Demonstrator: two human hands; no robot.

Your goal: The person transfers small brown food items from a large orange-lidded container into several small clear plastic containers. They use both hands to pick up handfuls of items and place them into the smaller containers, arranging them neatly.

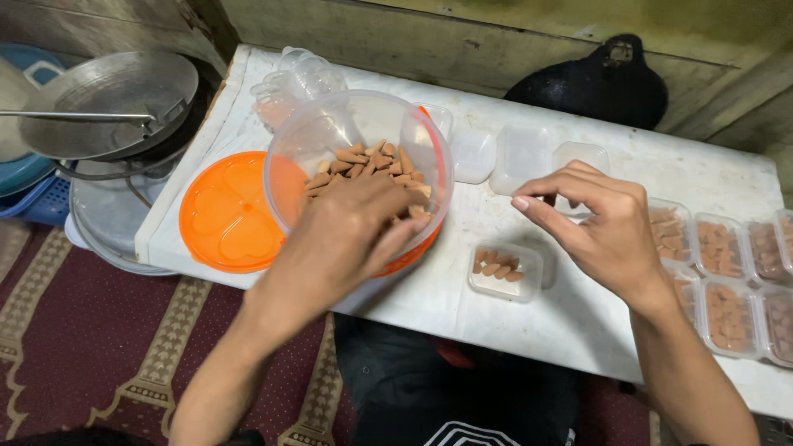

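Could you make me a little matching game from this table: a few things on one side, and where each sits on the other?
Things:
1. orange lid
2. left hand
3. small clear box
4. filled boxes

Places:
A. at the table's right end
B. inside the big clear tub
C. flat beside the tub, on its left
D. between the two hands

Pairs: 1-C, 2-B, 3-D, 4-A

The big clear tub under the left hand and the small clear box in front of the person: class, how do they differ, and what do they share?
The big clear tub is round, tipped toward the person and holds a heap of brown cones; the left hand reaches into it. The small clear box is squarish, sits flat on the white table, and holds only a few cones, untouched. Both are transparent plastic, lidless, holding the same cones.
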